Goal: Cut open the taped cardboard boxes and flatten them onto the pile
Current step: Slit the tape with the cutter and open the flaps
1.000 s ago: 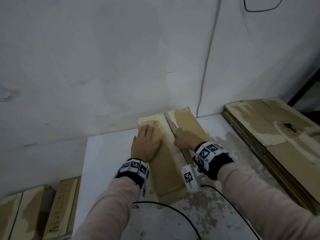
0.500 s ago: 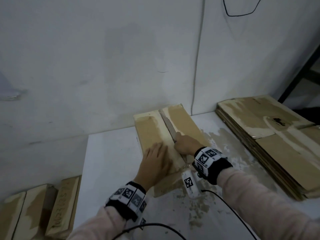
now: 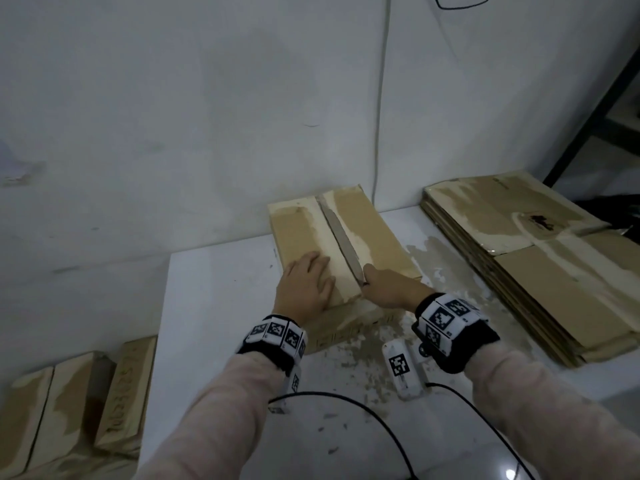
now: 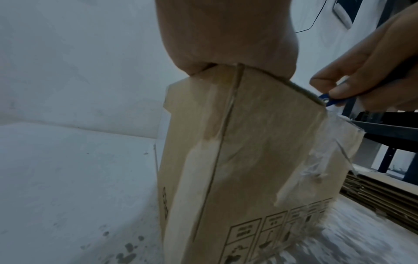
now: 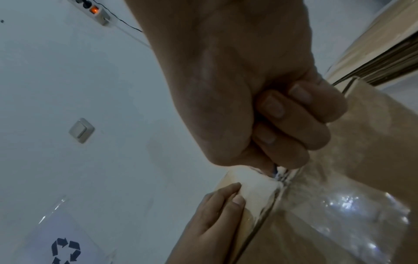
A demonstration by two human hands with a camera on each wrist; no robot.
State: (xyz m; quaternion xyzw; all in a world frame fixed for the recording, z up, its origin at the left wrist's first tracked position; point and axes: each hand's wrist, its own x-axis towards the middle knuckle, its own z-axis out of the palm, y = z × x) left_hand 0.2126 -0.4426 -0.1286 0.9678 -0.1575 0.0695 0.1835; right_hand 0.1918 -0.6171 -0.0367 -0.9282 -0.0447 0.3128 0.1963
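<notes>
In the head view, a taped cardboard box point(image 3: 346, 244) is seen lying on a white table point(image 3: 214, 306), its far end close to the wall point(image 3: 207, 116). The left hand point(image 3: 304, 289) is laid flat on the near left part of the box top, fingers straight and together. The right hand point(image 3: 391, 289) is closed round a cutter at the near end of the centre seam point(image 3: 341, 240), which is seen as a dark slit running from the near end to the far edge. A pile of flattened cardboard point(image 3: 540, 265) is stacked on the right of the table, apart from the box. More boxes point(image 3: 69, 403) are seen below the table's left edge, and two black cables point(image 3: 346, 403) are trailed over the near table. In the left wrist view, the left palm point(image 4: 226, 35) is pressed on the box's top edge, the box's near face point(image 4: 248, 169) is shown with printed handling symbols and loose clear tape point(image 4: 328, 151), and a blue cutter point(image 4: 328, 101) is pinched in the right hand's fingers point(image 4: 343, 89) at the top right corner. In the right wrist view, the right hand point(image 5: 260, 107) is curled into a tight fist over the cutter, only a blue tip of which is seen at the seam point(image 5: 269, 205); the left fingertips point(image 5: 228, 196) are rested on the box just left of it, and glossy tape point(image 5: 339, 210) is seen over the cardboard on the right. A light switch point(image 5: 81, 130) and a power strip point(image 5: 95, 9) are mounted on the wall.
</notes>
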